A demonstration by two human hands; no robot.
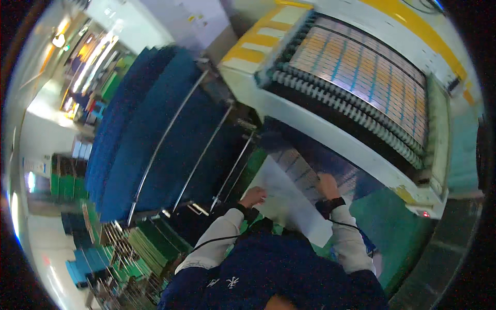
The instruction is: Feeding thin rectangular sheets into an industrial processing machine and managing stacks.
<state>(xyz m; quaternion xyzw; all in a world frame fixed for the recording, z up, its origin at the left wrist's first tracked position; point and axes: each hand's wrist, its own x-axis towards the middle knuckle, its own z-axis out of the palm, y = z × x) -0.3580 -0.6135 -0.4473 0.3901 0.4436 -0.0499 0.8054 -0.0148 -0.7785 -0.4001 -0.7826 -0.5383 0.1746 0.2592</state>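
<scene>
In front of my body a white translucent sheet [289,199] lies slantwise, its lower corner near my right forearm. My left hand [253,197] has its fingers curled at the sheet's left edge and seems to pinch it. Beyond the sheet, partly covered by it, is a patterned flat panel [299,168] with rows of small marks. My right hand [327,186] is closed at this panel's edge, thumb side toward the far end. The fingers' undersides are hidden.
Ahead to the right stands a white machine [356,147] with toothed rollers [336,95] and a copper-coloured panel [361,67] on top. At left, dark blue sheets [139,124] stand in a metal-barred rack [188,150]. Green boards [155,240] lie lower left. The floor [382,227] is green.
</scene>
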